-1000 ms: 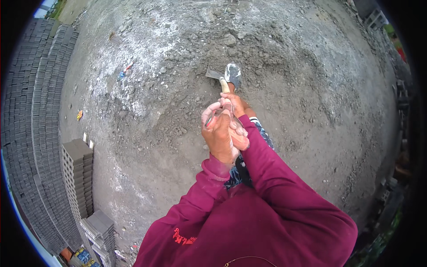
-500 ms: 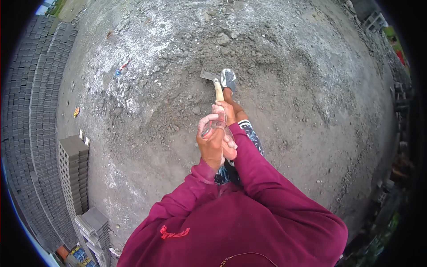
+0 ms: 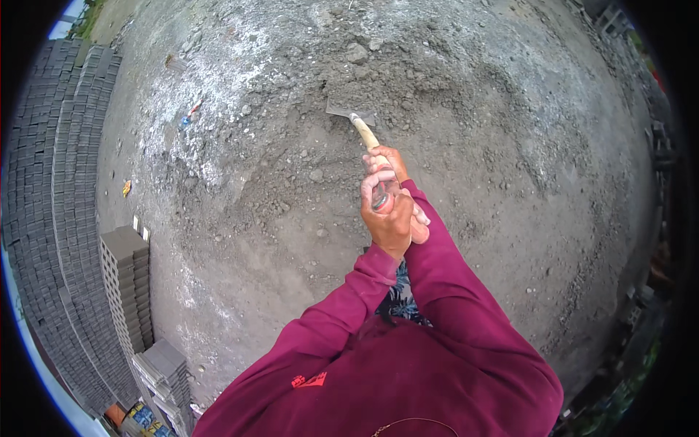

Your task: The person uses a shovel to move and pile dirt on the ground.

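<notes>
A hoe with a pale wooden handle [image 3: 365, 134] and a broad, flat metal blade [image 3: 341, 110] reaches ahead of me, its blade at the loose grey soil [image 3: 415, 91]. My right hand [image 3: 393, 162] is wrapped round the handle, farther from my body. Nearer to me, my left hand [image 3: 392, 224] is closed just behind it, fingers curled round the handle's rear part. Hands and handle overlap here, and the handle's rear end cannot be made out.
Tall stacks of grey blocks [image 3: 76, 146] line the left side, with a smaller block stack [image 3: 124, 273] nearer. Stones, including a larger rock [image 3: 357, 53], lie in the soil ahead. Bits of litter [image 3: 127, 188] are on the ground at left. Dark blocks [image 3: 615, 22] stand at the far right.
Both hands have moved to the right and slightly nearer with the hoe handle. The blade has turned and lies more crosswise. My foot beside the blade no longer shows.
</notes>
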### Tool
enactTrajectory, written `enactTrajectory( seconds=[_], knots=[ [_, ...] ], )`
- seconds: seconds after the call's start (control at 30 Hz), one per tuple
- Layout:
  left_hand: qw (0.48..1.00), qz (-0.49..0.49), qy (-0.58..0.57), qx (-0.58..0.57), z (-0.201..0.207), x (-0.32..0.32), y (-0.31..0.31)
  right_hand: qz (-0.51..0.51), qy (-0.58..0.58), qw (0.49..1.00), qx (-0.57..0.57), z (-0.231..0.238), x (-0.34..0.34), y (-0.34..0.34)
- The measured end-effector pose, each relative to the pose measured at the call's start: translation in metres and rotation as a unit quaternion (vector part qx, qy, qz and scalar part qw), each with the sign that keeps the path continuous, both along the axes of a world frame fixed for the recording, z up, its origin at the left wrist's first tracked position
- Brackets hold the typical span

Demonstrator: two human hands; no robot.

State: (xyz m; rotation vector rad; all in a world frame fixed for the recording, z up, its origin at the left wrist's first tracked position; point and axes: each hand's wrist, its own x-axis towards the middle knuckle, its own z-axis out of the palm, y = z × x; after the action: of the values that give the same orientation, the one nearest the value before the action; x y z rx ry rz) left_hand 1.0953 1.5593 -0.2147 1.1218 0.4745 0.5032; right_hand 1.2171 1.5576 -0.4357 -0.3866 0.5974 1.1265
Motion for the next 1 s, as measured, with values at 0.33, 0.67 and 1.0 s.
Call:
enactTrajectory(
  seconds=[0.33, 0.67, 1.0],
  knots=[
    [0.973, 0.119, 0.116, -0.162, -0.099, -0.172, 0.036, 0.199, -0.128, 0.925, -0.297, -0.042, -0.088, 0.049],
    [0.683, 0.498, 0.48, -0.234, -0.294, -0.297, 0.037, 0.253, -0.069, 0.888, -0.378, -0.243, -0.08, 0.118],
    [0.664, 0.558, 0.454, -0.205, -0.251, -0.292, -0.003, 0.212, -0.17, 0.855, -0.442, -0.257, -0.051, 0.097]
  ],
)
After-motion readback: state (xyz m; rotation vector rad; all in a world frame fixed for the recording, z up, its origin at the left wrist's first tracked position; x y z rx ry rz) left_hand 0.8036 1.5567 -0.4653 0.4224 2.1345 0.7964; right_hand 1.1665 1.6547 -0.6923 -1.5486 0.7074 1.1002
